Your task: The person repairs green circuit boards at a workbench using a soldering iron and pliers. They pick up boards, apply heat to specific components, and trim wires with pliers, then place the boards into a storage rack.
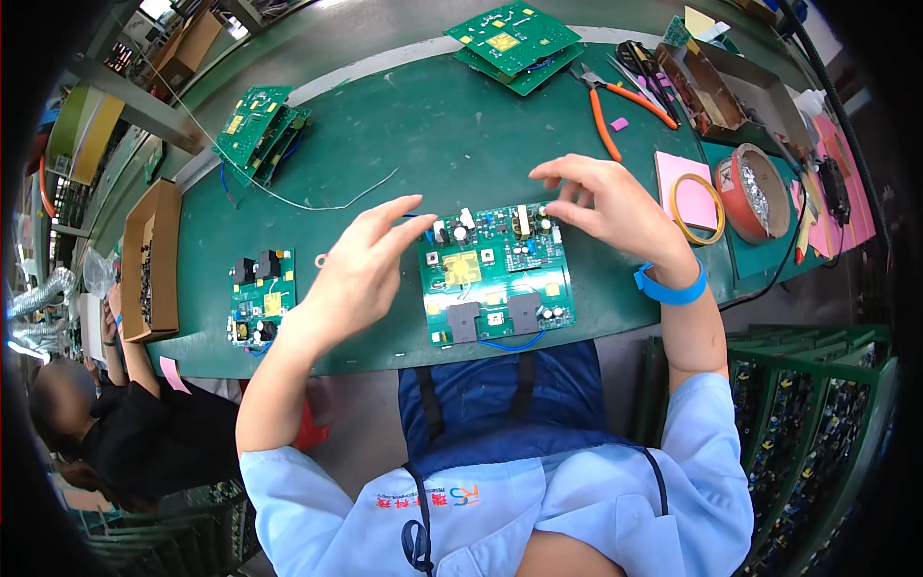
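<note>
A green circuit board (495, 306) lies on the bench in front of me, with two black blocky parts, a yellow patch and a blue wire along its near edge. My left hand (358, 272) reaches in from the left, fingers stretched out and apart. Its fingertips are by the board's far left corner. Over the far right corner hovers my right hand (604, 205), thumb and fingers spread with nothing visible between them. Whether either hand touches the board, I cannot tell. A blue band (671, 286) circles my right wrist. Left of my left hand lies a second circuit board (258, 298).
Stacked boards stand at the far left (252, 135) and far middle (514, 40). A thin wire (322, 207) crosses the green bench. Orange-handled pliers (601, 115), a yellow tape ring (679, 208) and a red bowl (738, 192) are right. A cardboard box (165, 260) and a person sit left.
</note>
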A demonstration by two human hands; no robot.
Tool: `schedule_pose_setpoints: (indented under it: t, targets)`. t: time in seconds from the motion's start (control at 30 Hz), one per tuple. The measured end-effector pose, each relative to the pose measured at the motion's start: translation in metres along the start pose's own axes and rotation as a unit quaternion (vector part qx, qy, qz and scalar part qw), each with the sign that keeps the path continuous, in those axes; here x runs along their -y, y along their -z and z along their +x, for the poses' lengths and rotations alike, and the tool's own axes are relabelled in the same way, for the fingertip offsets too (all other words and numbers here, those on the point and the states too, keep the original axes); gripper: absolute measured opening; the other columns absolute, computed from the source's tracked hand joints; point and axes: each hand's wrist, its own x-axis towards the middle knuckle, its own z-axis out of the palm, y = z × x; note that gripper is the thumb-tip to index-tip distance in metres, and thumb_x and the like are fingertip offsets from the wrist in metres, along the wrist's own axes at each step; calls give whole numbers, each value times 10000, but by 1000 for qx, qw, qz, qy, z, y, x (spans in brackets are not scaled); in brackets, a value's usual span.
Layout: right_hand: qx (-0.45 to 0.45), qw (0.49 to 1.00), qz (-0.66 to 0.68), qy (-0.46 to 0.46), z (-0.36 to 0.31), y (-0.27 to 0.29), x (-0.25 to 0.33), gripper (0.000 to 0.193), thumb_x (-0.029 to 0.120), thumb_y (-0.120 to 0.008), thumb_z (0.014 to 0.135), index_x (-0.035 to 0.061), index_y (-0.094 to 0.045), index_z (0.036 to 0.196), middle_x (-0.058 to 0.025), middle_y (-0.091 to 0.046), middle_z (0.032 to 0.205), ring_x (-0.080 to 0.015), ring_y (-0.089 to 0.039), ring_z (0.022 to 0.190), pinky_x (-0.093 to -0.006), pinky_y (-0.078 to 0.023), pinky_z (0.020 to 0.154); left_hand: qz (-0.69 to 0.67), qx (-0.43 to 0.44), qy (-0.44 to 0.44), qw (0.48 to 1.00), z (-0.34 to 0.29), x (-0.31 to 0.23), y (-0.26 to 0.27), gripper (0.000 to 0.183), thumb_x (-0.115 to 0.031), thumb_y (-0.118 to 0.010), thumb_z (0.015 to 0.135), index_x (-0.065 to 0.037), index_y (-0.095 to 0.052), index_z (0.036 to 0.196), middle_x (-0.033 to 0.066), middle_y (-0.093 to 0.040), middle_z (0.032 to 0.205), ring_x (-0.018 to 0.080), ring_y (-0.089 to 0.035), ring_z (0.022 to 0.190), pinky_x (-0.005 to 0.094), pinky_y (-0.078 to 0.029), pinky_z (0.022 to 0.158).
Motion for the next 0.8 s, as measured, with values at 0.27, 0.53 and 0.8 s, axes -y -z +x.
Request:
schedule_pose_setpoints:
  t: [0.27,0.53,0.8]
  targets:
    - [-86,995,-33,38,10,-11,-30,192,27,-515,750,-3,-536,938,-98,-546,880,-190,-534,767,-272,-425,694,-65,-23,32,997,106,29,34,287,-143,-500,772,-9,-518,1025,112,-570,952,175,-549,875,285,-412,783]
    - [-146,989,33,-20,19,-11,-47,161,64,-507,746,-24,-552,872,-133,-555,812,-221,-557,731,-293,-438,663,-83,-231,372,895,231,97,-50,497,-400,-598,687,37,-537,915,168,-568,915,245,-572,785,320,-458,700]
    - [-160,987,11,-18,18,-11,-47,169,79,-556,717,-13,-560,859,-122,-544,799,-218,-561,755,-298,-441,677,-336,-143,443,819,242,99,-60,404,-367,-678,649,-32,-541,829,45,-481,704,146,-444,604,301,-421,504]
